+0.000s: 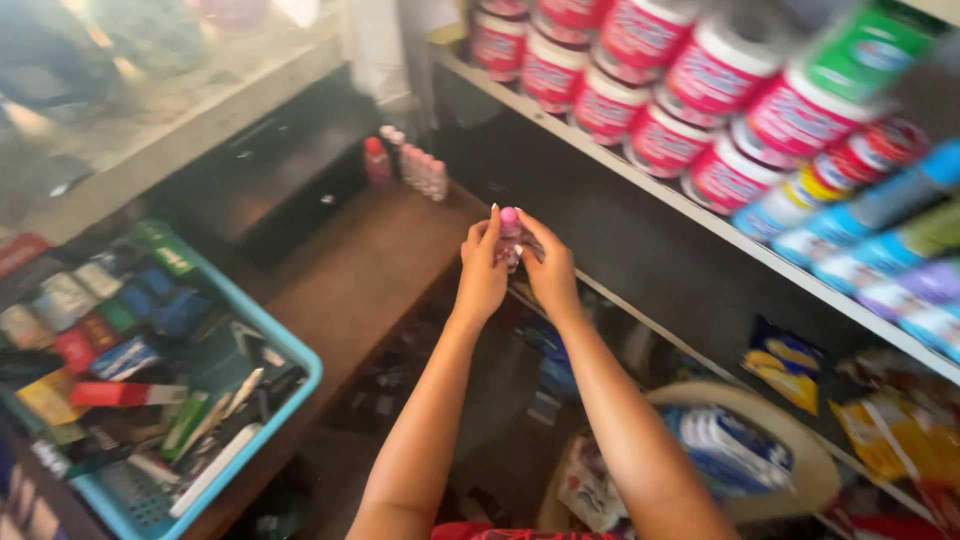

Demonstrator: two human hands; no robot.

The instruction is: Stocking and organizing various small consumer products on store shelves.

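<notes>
While both arms stretch out over the wooden counter (350, 280), the left hand (481, 272) and the right hand (549, 270) close together around a small bottle with a pink cap (510, 232), each hand gripping it from its own side, held in the air just below the shelf (640, 180). On that shelf stand rows of red and white tins (700, 80). Farther back on the counter a short row of similar small bottles (415, 165) stands apart from the hands. To the left sits a blue basket (300, 355) crammed with small packets.
</notes>
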